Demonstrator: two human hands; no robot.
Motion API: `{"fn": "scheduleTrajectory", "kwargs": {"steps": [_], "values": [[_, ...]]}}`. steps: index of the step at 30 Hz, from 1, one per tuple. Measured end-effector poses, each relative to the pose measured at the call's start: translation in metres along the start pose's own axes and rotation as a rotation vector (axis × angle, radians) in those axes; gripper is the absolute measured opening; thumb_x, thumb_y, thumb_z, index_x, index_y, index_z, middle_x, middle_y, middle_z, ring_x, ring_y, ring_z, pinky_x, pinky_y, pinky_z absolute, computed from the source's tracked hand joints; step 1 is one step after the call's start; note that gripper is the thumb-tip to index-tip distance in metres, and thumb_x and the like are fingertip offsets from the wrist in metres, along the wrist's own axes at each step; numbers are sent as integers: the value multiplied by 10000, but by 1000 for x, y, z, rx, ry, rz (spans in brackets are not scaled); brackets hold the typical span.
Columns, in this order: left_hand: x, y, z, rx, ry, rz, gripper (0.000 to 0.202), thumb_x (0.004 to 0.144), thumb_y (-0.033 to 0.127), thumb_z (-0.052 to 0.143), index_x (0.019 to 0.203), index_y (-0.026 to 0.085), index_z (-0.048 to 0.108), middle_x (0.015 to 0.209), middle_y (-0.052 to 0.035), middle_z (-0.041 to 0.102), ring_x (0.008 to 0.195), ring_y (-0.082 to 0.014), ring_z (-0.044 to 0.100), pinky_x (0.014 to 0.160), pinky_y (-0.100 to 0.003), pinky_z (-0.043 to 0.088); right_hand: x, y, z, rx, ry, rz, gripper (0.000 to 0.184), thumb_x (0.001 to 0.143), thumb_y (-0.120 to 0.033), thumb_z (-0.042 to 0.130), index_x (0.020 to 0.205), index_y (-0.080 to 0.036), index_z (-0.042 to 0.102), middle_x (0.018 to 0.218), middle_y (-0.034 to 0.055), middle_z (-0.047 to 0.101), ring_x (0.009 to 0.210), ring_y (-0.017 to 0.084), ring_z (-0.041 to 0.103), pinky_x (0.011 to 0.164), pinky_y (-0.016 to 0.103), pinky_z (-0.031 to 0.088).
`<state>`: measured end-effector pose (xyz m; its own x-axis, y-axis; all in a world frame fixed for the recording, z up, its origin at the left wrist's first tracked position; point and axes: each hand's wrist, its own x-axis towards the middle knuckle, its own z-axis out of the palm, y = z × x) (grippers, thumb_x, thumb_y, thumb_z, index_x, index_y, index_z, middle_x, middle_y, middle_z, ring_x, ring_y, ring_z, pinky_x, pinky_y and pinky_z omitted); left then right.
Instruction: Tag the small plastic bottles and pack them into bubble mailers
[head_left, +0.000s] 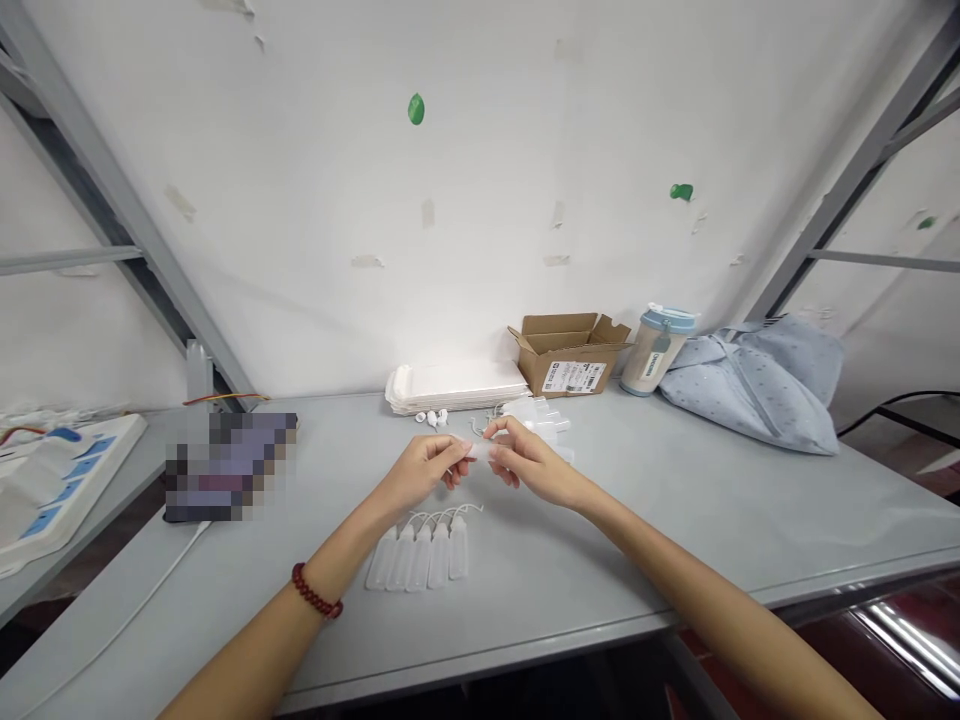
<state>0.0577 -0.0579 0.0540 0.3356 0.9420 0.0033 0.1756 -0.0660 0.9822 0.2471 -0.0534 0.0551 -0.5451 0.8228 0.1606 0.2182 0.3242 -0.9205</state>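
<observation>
A: Nearest first: what's at risk?

B: The row of five translucent plastic bottles with thin, curved white nozzles, I'd say. They lie close to the left forearm; a careless sweep could scatter them.

A: Just beyond?

B: A small translucent whitish plastic piece between the two hands. The left grip pinches one end; the right grip has fingertips at the other, but I can't tell whether they're closed on it. If it's slick, an off-centre squeeze might shoot it out.

A: Farther back?

B: A loose cluster of translucent plastic bottles, just behind the right grip, which could bump it. Small white plastic caps lie left of it and might roll.

A: And the setting?

B: A smooth grey surface. Along its back: a stack of flat white packs, an open brown cardboard box, a cream tumbler with a blue lid, a pale-blue patterned cloth bundle. Behind, a tape-marked white wall.
</observation>
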Motion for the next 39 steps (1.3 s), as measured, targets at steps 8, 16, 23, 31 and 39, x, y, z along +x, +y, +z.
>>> {"fn": "scheduleTrajectory", "kwargs": {"steps": [8, 16, 23, 31, 39], "values": [[1, -5, 3, -36, 62, -105, 397, 774, 489, 522, 662, 119, 613, 567, 3, 525, 512, -102, 480, 538, -247, 406, 3, 7, 3, -311, 124, -100, 219, 910, -326, 355, 986, -173, 491, 602, -32, 491, 538, 112, 467, 554, 244, 368], [-3, -1, 6, 80, 29, 52, 274, 781, 391, 526, 647, 153, 554, 631, 6, 540, 604, -116, 507, 589, -235, 416, 3, 4, 4, -178, 167, -17, 293, 921, -371, 334, 813, -167, 515, 496, -60, 426, 461, 90, 399, 507, 227, 338], [-4, -1, 8, 155, -48, 6, 469, 839, 523, 396, 672, 129, 589, 602, -20, 575, 503, -105, 480, 506, -237, 394, -1, 3, 4, -64, 165, -89, 285, 894, -423, 397, 930, -176, 535, 584, -43, 457, 515, 92, 438, 510, 220, 360], [-5, 5, 10, 100, 3, -19, 435, 780, 538, 495, 643, 136, 588, 595, -15, 563, 517, -109, 475, 535, -248, 408, 1, -2, 2, -45, 161, 6, 377, 865, -505, 405, 701, -176, 492, 482, -56, 413, 423, 76, 377, 437, 218, 307], [-3, -1, 6, 113, -1, 62, 277, 741, 414, 600, 670, 147, 592, 633, 2, 559, 603, -112, 483, 598, -237, 394, 5, 2, 2, 83, 149, 81, 460, 793, -559, 491, 550, -189, 366, 459, -73, 370, 329, 52, 371, 349, 199, 270]]}}
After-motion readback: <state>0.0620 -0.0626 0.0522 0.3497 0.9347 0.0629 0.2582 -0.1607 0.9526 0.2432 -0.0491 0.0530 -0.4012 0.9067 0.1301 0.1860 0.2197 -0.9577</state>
